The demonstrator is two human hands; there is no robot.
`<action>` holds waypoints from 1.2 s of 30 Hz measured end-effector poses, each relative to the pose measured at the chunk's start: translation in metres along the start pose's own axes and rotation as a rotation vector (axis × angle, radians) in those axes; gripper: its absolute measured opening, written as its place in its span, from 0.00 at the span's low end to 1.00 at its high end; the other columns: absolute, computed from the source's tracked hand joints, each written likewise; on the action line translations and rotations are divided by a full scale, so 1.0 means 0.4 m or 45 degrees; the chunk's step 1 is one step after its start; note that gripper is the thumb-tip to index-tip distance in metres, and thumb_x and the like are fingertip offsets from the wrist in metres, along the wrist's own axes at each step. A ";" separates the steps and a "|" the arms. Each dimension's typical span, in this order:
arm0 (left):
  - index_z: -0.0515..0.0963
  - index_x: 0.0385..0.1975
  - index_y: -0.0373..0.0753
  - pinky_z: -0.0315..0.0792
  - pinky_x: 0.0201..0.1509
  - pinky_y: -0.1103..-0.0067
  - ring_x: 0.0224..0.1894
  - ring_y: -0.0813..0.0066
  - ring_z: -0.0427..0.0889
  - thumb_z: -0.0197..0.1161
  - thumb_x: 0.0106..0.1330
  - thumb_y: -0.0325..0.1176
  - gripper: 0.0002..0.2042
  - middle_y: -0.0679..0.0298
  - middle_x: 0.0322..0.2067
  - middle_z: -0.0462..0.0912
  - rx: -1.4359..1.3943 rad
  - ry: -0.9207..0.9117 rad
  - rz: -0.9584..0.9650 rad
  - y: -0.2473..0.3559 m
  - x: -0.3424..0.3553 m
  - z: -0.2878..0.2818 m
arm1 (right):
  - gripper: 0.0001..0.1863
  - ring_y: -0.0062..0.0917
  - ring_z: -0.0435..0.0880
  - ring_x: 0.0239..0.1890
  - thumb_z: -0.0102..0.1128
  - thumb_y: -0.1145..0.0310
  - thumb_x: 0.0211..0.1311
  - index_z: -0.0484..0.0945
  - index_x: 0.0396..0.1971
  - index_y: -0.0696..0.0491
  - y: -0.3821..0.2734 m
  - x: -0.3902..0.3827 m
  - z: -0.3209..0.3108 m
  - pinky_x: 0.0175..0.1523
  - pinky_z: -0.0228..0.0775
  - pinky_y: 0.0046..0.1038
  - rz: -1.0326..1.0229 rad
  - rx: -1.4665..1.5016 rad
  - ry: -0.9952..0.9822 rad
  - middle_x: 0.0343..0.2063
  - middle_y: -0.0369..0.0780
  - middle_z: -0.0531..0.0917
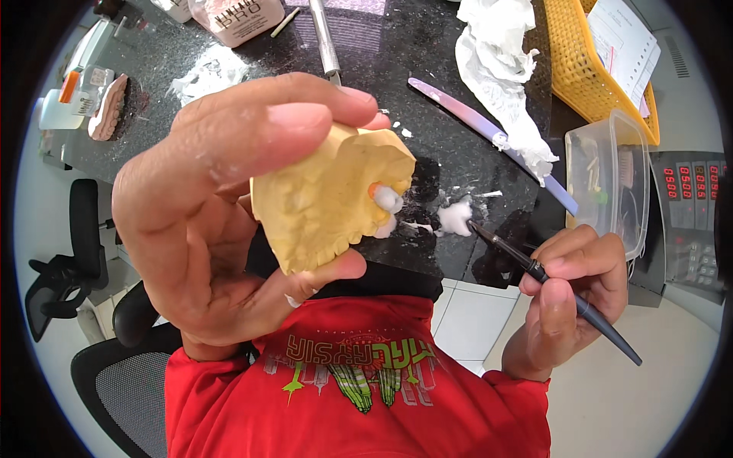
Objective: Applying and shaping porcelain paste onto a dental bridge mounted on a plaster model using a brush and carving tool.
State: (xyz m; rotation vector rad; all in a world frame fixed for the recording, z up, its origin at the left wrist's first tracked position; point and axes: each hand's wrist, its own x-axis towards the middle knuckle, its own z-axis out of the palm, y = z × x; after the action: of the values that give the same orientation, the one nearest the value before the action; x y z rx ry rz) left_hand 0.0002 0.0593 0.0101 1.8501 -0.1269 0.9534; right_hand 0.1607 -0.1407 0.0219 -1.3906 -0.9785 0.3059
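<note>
Holding a yellow plaster dental cast (328, 200) up close to the camera, the left hand (221, 214) pinches it between thumb below and fingers above, tooth side turned toward the person, apparently so the white material dabbed on its right end can be seen. The cast hangs in the air above the near edge of the black speckled stone tabletop (427, 99), not resting on it.

The right hand (569, 294) is closed in a pen grip around a thin dark-handled brush (550, 281), whose tip touches a small blob of white paste (456, 216) lying on the tabletop close to its near edge, a placement that looks chosen to keep the paste within easy reach of the cast.

Further back lie a long lilac-and-pink flat tool (489, 126) and a crumpled white tissue (500, 76), smeared with the same white stuff. A yellow plastic basket (580, 69) with papers stands at the far right corner, and a clear plastic tub (611, 179) sits at the right edge. At the far left edge rests 1 pink denture model (109, 107). A black office chair (76, 244) stands on the floor to the left.
</note>
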 end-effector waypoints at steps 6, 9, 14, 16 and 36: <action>0.59 0.57 0.37 0.77 0.50 0.59 0.50 0.52 0.76 0.72 0.50 0.33 0.35 0.42 0.51 0.68 -0.005 -0.083 -0.010 -0.005 0.009 -0.003 | 0.12 0.16 0.66 0.18 0.59 0.64 0.54 0.69 0.26 0.57 -0.009 -0.002 0.018 0.23 0.58 0.14 0.077 -0.172 0.072 0.17 0.38 0.70; 0.59 0.57 0.37 0.78 0.50 0.60 0.50 0.52 0.76 0.71 0.50 0.32 0.35 0.43 0.50 0.68 0.045 -0.047 0.005 0.006 0.006 0.003 | 0.13 0.16 0.67 0.18 0.59 0.64 0.54 0.68 0.26 0.57 -0.014 0.001 0.023 0.23 0.57 0.14 0.084 -0.167 0.028 0.17 0.38 0.70; 0.61 0.55 0.37 0.80 0.46 0.63 0.46 0.50 0.78 0.70 0.51 0.27 0.32 0.43 0.48 0.69 0.143 -0.109 0.021 0.019 0.014 -0.006 | 0.09 0.19 0.71 0.19 0.61 0.72 0.52 0.73 0.31 0.59 -0.006 0.014 0.005 0.24 0.61 0.15 -0.176 -0.016 -0.133 0.22 0.41 0.74; 0.62 0.53 0.37 0.81 0.45 0.64 0.45 0.49 0.79 0.68 0.52 0.25 0.29 0.43 0.47 0.69 0.178 -0.129 0.029 0.018 0.015 0.000 | 0.12 0.22 0.74 0.19 0.62 0.82 0.45 0.78 0.34 0.60 -0.001 0.018 0.002 0.24 0.67 0.18 -0.234 0.164 -0.278 0.28 0.43 0.75; 0.63 0.51 0.37 0.84 0.36 0.70 0.45 0.48 0.80 0.67 0.52 0.20 0.27 0.44 0.46 0.70 0.229 -0.068 0.158 0.012 0.030 0.017 | 0.11 0.22 0.76 0.17 0.63 0.80 0.39 0.75 0.28 0.59 0.002 0.023 0.072 0.22 0.70 0.20 -0.337 0.017 -0.103 0.20 0.41 0.77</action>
State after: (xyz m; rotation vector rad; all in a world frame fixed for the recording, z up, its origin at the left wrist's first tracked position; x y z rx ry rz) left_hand 0.0097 0.0551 0.0202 2.0530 -0.1961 1.0295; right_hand 0.1456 -0.1147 0.0213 -1.2271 -1.2110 0.1705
